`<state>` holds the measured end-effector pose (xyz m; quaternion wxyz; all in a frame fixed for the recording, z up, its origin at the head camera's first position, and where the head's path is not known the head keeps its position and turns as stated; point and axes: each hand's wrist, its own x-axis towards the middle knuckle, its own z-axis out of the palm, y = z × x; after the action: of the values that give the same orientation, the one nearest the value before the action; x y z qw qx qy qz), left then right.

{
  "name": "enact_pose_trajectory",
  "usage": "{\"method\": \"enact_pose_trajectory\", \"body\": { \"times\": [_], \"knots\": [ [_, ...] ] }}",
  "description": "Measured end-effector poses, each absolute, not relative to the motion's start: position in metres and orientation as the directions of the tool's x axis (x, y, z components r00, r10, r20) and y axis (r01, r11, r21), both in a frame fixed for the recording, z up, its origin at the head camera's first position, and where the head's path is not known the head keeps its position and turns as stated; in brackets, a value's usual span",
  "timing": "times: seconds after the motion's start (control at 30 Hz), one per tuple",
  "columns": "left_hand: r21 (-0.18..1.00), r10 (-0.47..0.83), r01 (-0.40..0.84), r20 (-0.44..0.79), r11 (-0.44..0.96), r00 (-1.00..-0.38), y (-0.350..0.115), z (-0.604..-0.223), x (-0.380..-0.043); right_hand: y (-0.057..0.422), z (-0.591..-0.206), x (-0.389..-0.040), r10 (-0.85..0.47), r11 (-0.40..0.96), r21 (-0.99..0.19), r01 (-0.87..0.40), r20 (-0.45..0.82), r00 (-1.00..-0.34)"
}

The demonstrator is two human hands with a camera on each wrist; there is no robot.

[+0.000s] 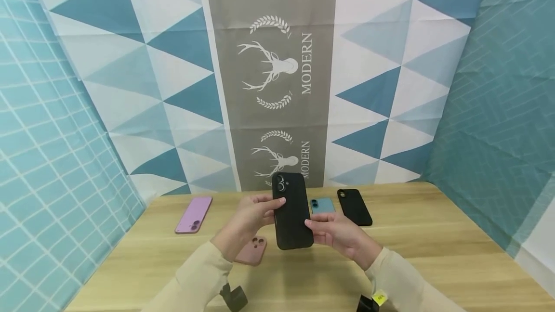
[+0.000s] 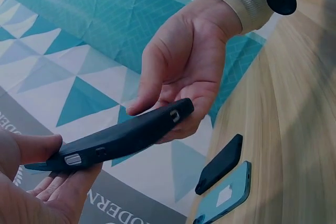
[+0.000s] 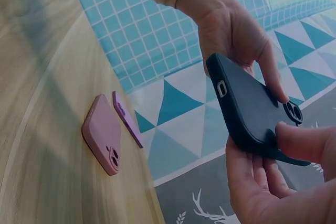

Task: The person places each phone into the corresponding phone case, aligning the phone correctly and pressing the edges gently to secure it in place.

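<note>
Both hands hold a black phone case (image 1: 292, 215) up above the table, its back with the camera rings facing the head camera. My left hand (image 1: 249, 218) pinches its left edge near the top, thumb on the back just under the camera rings. On the opposite edge, lower down, my right hand (image 1: 338, 235) grips it with the thumb on the back and fingers beneath. Side cutouts show on the case (image 2: 121, 140) in the left wrist view, and a port opening at its end in the right wrist view. Whether a phone is inside, I cannot tell.
On the wooden table (image 1: 416, 254) lie a purple phone case (image 1: 194, 214) at left and a pink one (image 1: 252, 252) partly behind the left forearm. Behind the right hand are a blue phone-shaped piece (image 1: 323, 204) and another black case (image 1: 355, 207). Patterned cloth (image 1: 269, 110) hangs behind.
</note>
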<state>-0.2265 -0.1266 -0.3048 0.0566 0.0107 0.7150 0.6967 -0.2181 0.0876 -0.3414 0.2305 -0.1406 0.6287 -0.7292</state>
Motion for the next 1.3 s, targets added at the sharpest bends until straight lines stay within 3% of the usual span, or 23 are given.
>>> {"method": "enact_pose_trajectory", "body": {
  "times": [0.23,0.63,0.97,1.3],
  "knots": [
    [0.996,0.122,-0.055,-0.063,0.067,-0.990,-0.125,-0.309,-0.224,0.088,-0.346,-0.216,-0.542,-0.093,-0.986,0.137,-0.065,-0.838],
    [0.984,0.147,0.018,-0.008,0.177,-0.989,-0.132,-0.295,-0.229,0.080,-0.343,-0.219,-0.475,-0.119,-0.988,0.096,-0.028,-0.880],
    [0.991,0.089,0.081,0.072,0.106,-0.993,-0.136,-0.290,-0.233,0.086,-0.348,-0.211,-0.462,-0.010,-0.996,0.092,-0.077,-0.884],
    [0.994,0.092,0.078,0.071,0.076,-0.993,-0.140,-0.288,-0.237,0.087,-0.348,-0.213,-0.462,-0.025,-0.994,0.109,-0.085,-0.883]
  ]
}}
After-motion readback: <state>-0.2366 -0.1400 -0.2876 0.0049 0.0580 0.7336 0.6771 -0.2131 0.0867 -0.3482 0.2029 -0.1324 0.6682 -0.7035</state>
